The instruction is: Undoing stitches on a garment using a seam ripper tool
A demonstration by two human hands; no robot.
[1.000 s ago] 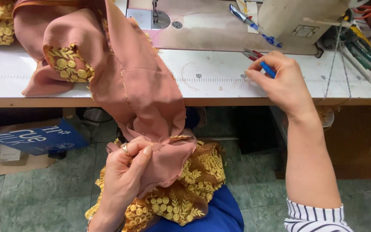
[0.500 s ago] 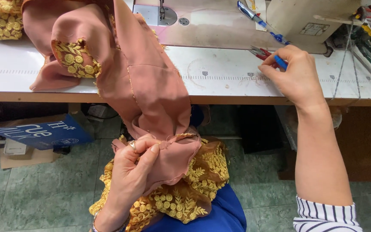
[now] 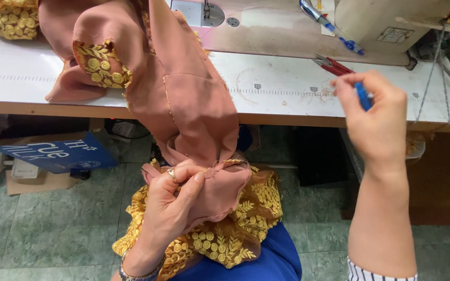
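My left hand (image 3: 170,205) pinches a fold of dusty-pink fabric (image 3: 188,104) over my lap. The cloth hangs from the white sewing table (image 3: 277,96) down to gold-embroidered lace (image 3: 235,234) on my blue-clad knees. My right hand (image 3: 376,117) is raised just off the table's front edge and grips a small blue-handled tool (image 3: 363,96); its tip is hidden by my fingers. A ring sits on my left hand and a bracelet on that wrist.
A sewing machine (image 3: 391,23) stands at the back right, with its needle plate (image 3: 201,11) at the back centre. Red-handled snips (image 3: 332,65) and a blue pen (image 3: 329,26) lie on the table. More gold lace (image 3: 6,21) lies top left. A blue cardboard box (image 3: 58,153) sits on the green tiled floor.
My right hand has lifted off the table with the blue tool and drawn back toward me. The left hand keeps its pinch on the pink fabric.
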